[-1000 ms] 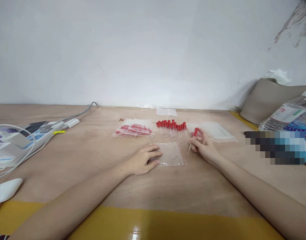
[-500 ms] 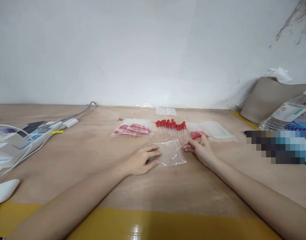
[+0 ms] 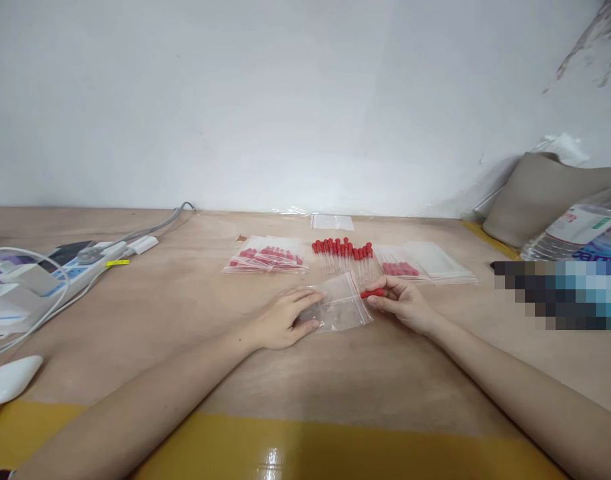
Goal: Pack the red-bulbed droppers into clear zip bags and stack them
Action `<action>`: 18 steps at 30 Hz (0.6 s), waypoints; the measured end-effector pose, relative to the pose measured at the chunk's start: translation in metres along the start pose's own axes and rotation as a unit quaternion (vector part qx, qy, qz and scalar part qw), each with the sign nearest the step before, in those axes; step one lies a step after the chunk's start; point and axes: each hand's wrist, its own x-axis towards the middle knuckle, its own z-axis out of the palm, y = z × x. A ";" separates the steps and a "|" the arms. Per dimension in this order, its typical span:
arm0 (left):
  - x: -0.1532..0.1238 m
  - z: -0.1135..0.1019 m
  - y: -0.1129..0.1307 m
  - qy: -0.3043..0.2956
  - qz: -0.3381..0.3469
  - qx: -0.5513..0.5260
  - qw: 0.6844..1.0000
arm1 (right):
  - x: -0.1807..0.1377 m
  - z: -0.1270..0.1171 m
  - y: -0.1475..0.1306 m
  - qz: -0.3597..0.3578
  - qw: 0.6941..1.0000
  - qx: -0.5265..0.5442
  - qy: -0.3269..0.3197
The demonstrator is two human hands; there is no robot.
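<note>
My left hand (image 3: 285, 318) rests on the left end of a small clear zip bag (image 3: 341, 308) and pins it to the wooden table (image 3: 185, 333); thumb and fingers pinch the plastic. My right hand (image 3: 402, 303) is closed on a glass dropper with a red bulb (image 3: 373, 293), held level, its thin tip pushed into the bag's lifted right-hand mouth. Just behind lies a row of loose red-bulbed droppers (image 3: 342, 255).
Filled bags of droppers (image 3: 266, 258) lie at the back left, a stack of clear bags (image 3: 425, 263) at the back right, one more bag (image 3: 331, 222) by the wall. A power strip with cables (image 3: 50, 277) sits left; a water bottle (image 3: 575, 230) and grey pouch (image 3: 540, 193) sit right.
My right hand swung the dropper from upright to level and moved it left into the bag's mouth. The bag's right edge lifted off the table. My left hand stayed put.
</note>
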 end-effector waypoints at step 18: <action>0.002 0.000 0.000 -0.010 0.027 -0.021 0.999 | 0.005 0.014 -0.016 0.006 0.973 -0.171 -0.153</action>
